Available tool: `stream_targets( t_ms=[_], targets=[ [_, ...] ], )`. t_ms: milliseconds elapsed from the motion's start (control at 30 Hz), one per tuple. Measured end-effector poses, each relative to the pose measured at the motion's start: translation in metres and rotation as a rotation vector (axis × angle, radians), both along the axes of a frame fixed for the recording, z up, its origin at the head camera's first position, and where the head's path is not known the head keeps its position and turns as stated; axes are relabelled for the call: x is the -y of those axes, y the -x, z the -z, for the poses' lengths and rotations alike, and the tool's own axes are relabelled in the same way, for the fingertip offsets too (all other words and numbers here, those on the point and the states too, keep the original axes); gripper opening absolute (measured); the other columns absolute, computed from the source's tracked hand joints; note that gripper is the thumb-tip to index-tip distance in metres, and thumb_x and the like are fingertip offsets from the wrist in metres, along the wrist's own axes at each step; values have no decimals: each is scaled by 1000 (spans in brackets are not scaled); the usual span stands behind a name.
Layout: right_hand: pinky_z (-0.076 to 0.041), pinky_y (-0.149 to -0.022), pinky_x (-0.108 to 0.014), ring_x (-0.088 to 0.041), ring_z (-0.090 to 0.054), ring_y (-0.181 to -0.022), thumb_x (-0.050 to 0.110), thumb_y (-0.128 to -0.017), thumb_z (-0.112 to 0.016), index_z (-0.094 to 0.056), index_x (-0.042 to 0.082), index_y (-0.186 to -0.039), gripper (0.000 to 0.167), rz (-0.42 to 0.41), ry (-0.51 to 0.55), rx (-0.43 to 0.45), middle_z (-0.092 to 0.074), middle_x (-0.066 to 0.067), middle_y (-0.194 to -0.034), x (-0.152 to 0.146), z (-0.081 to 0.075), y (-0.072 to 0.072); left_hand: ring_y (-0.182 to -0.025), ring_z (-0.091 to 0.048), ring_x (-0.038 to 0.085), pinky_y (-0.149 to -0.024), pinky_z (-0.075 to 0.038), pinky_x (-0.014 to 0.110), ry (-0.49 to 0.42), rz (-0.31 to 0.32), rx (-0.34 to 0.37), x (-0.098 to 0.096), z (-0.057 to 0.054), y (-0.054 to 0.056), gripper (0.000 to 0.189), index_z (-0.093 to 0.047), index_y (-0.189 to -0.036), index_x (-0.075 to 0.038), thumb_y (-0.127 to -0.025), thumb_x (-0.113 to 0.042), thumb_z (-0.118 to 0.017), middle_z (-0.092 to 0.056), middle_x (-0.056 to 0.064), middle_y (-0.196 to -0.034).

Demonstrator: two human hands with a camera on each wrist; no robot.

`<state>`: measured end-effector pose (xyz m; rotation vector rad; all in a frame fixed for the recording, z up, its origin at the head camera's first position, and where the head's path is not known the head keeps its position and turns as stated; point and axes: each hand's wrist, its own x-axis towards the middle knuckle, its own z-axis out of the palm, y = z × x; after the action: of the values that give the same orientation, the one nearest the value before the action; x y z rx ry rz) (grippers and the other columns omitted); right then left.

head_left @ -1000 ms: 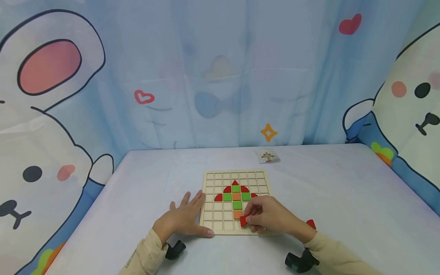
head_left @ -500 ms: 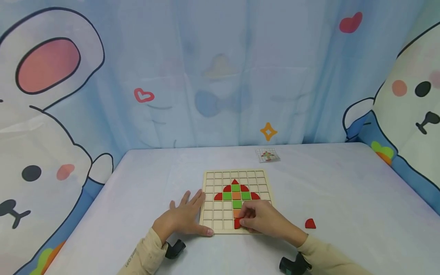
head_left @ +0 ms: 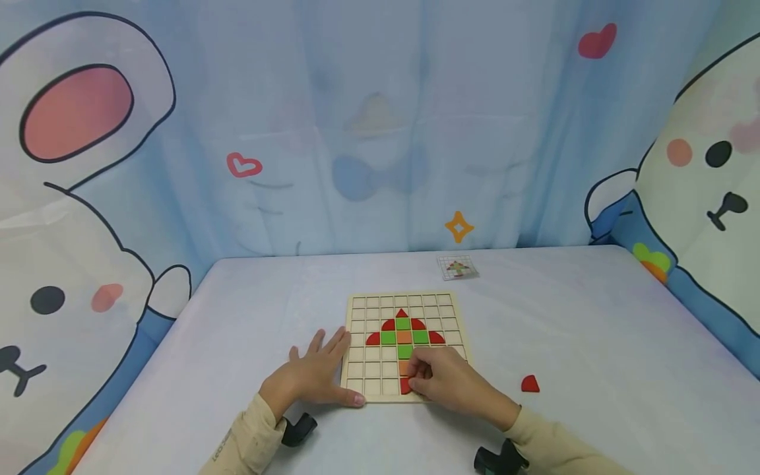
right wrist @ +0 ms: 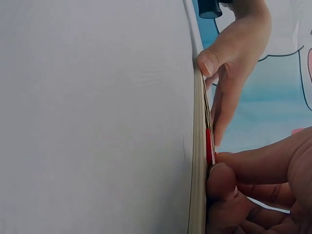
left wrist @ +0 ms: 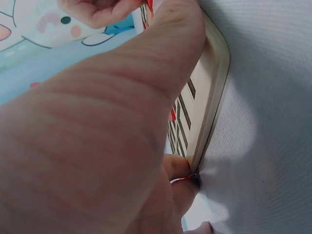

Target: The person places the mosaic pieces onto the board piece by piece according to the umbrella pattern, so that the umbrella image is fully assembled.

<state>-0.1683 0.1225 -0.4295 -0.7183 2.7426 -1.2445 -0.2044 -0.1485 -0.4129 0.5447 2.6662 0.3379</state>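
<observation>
A square wooden grid board (head_left: pixel 371 369) lies on the table with red, green and orange tiles set in a tree-like pattern. My left hand (head_left: pixel 311 377) rests along the board's left edge, fingers spread and straight, thumb at the front left corner. With thumb and fingertips my right hand (head_left: pixel 454 381) pinches a red rounded tile (head_left: pixel 406 385) in the front row, just below an orange tile (head_left: pixel 404 367). The right wrist view shows that red tile (right wrist: pixel 209 146) edge-on, low at the board's surface, beside the fingertips. Cells behind the right hand are hidden.
One loose red rounded tile (head_left: pixel 530 384) lies on the white table to the right of the board. Behind the board is a small pattern card (head_left: pixel 458 267). A blue printed curtain (head_left: pixel 380 132) hangs past the table's far edge.
My right hand has moved left and brought the red tile into the front row under the orange tile. The left hand stays at the board's edge; the head view has shifted slightly.
</observation>
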Motion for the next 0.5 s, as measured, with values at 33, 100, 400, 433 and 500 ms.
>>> stream_targets(
  t_ms=[33, 100, 400, 433, 500],
  targets=[
    [-49, -62, -25, -6, -54, -71, -4, -88, -80, -70, 13, -87, 20, -2, -1, 3, -60, 10, -76, -1, 0, 0, -162, -8, 43, -116, -13, 82, -2, 2, -1, 0, 0, 0, 123, -21, -172, -9, -84, -65, -85, -14, 6, -179],
    [-49, -62, -26, -8, -56, -71, -3, -90, -79, -70, 12, -88, 17, -8, 8, 34, -61, 9, -77, -3, -2, 0, -162, -9, 43, -116, -13, 82, -6, 3, -2, 0, -1, -1, 122, -22, -172, -9, -84, -65, -85, -14, 7, -179],
    [-49, -54, -25, -17, -64, -65, 7, -100, -76, -69, 7, -93, 9, -30, 143, 237, -70, -2, -79, -25, -14, -3, -162, -10, 43, -115, -14, 82, -5, 10, -3, -3, -6, -3, 121, -22, -172, -9, -84, -65, -85, -14, 7, -179],
    [-49, -54, -25, -17, -64, -66, 8, -100, -76, -69, 7, -93, 9, -28, 146, 232, -71, -2, -79, -28, -17, -5, -162, -10, 43, -115, -14, 82, -3, 9, -4, -3, -6, -3, 122, -22, -172, -9, -84, -65, -85, -14, 7, -179],
    [-47, -53, -25, -20, -65, -66, 8, -100, -75, -69, 6, -94, 9, -15, 138, 205, -71, -4, -81, -38, -22, -7, -162, -9, 43, -116, -14, 81, -1, 5, -4, -3, -6, -2, 122, -22, -172, -10, -84, -65, -85, -14, 6, -179]
  ],
)
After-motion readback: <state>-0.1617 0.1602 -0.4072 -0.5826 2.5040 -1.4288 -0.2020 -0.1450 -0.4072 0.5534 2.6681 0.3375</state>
